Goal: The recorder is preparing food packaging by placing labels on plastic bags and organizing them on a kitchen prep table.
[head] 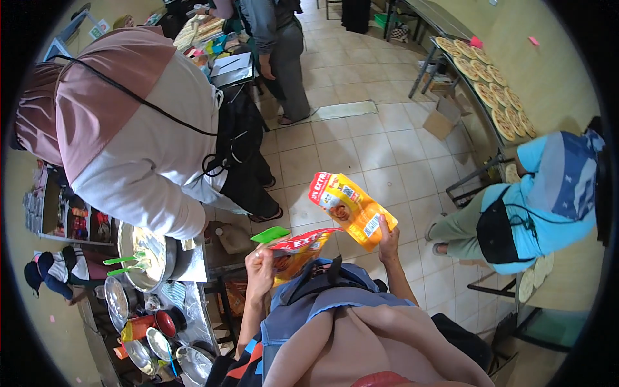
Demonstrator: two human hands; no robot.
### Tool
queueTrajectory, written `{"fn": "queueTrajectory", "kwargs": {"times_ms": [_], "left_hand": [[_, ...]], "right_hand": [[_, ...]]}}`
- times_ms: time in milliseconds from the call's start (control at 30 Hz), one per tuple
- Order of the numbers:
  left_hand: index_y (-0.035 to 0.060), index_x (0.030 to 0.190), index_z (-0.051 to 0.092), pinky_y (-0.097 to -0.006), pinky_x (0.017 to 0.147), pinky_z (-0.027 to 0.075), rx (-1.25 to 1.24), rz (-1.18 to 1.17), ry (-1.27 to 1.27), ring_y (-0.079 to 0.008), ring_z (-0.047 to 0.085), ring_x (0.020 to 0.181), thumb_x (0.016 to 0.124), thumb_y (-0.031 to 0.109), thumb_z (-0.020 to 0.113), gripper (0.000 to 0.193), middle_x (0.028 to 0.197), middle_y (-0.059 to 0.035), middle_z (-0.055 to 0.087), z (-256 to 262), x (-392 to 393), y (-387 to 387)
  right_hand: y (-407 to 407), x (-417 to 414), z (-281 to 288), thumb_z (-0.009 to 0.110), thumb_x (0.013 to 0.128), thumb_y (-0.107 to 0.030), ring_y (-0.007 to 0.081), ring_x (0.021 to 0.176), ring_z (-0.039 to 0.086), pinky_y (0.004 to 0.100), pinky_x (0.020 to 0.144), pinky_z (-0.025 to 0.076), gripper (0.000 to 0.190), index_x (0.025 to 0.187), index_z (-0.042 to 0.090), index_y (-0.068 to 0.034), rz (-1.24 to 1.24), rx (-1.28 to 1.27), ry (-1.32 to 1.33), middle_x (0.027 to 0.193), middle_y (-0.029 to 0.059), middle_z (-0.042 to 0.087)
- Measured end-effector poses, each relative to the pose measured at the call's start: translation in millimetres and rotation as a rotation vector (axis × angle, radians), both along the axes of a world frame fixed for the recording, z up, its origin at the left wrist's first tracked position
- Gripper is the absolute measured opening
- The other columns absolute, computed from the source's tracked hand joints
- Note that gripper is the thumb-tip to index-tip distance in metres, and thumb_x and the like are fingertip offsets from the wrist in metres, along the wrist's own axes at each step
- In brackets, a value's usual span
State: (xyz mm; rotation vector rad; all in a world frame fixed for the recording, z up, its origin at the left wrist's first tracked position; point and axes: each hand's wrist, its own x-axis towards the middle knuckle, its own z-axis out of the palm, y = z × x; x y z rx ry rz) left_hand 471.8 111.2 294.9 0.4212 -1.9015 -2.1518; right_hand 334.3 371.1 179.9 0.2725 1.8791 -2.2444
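My left hand (259, 272) grips a red and yellow sauce pouch (296, 255) by its edge, along with a bright green plastic utensil (270, 234) whose blade points left. Higher and to the right, my right hand (388, 240) is closed on the lower end of a second yellow and red pouch (355, 210), with the thumb lying over its face. That pouch is tilted and bears printing and a food picture. Its corner lies close to the first pouch in view; whether they touch is unclear.
To the left, a metal table holds a large pot (167, 261) of pale mixture, bowls and a red pan (170, 322). Nearby stands a person (145, 121) in white. At right, another person (546, 208) is by tables with round topped flatbreads (500, 92). A cardboard box (442, 117) lies on the floor.
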Motion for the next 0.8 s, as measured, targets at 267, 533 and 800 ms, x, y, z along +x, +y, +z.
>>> {"fn": "queueTrajectory", "kwargs": {"times_ms": [267, 533, 800], "left_hand": [[0.0003, 0.103, 0.06, -0.0227, 0.077, 0.042, 0.005, -0.083, -0.092, -0.0107, 0.054, 0.086, 0.093, 0.027, 0.043, 0.033, 0.093, -0.0068, 0.061, -5.2, -116.7, -8.5], [-0.0017, 0.087, 0.06, -0.0274, 0.066, 0.043, -0.203, -0.066, 0.139, -0.0147, 0.052, 0.072, 0.09, 0.016, 0.049, 0.021, 0.082, -0.0085, 0.059, -5.5, -255.4, -36.1], [-0.0005, 0.1, 0.061, -0.0308, 0.078, 0.046, -0.246, -0.117, 0.105, -0.0237, 0.058, 0.093, 0.09, 0.022, 0.048, 0.027, 0.106, -0.0171, 0.059, 12.5, -359.1, -59.6]], "right_hand": [[-5.2, -83.1, -11.2, 0.055, 0.087, -0.029, 0.0094, 0.077, 0.056, 0.0242, 0.068, 0.044, 0.032, 0.096, 0.06, 0.002, -0.083, -0.045, -0.069, 0.087, 0.0036, 0.061], [-16.4, -195.7, -6.0, 0.054, 0.088, -0.025, 0.0132, 0.087, 0.058, 0.0258, 0.075, 0.046, 0.032, 0.106, 0.054, 0.002, -0.056, -0.004, -0.062, 0.099, 0.0058, 0.059], [-56.3, -318.9, -9.4, 0.056, 0.087, -0.027, 0.0119, 0.082, 0.057, 0.0261, 0.072, 0.045, 0.033, 0.102, 0.057, 0.002, -0.021, 0.004, -0.079, 0.093, 0.0047, 0.06]]}}
